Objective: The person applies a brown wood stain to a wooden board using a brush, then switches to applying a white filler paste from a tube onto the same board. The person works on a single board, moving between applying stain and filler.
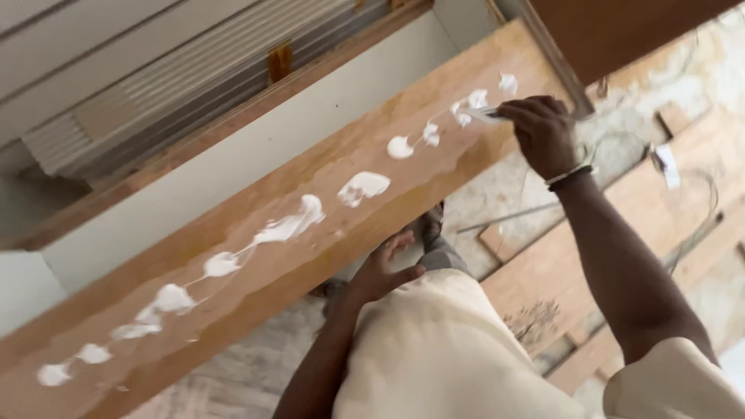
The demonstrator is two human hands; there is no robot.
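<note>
A long wooden board (256, 264) runs diagonally from lower left to upper right, with several blobs of white glue (289, 226) strung along its top face. My right hand (543, 133) is closed around a small applicator (483, 114) whose tip rests in the white glue near the board's far end. My left hand (386, 268) reaches under the board's near edge, fingers spread against its underside, holding nothing that I can see. A band circles my right wrist.
A white panel (233, 171) and a wooden frame lie behind the board, with ribbed grey sheeting (178, 77) beyond. Loose wood planks (621, 233), a thin metal rod (508, 218) and scraps lie on the rough floor to the right. My foot (431, 226) is below the board.
</note>
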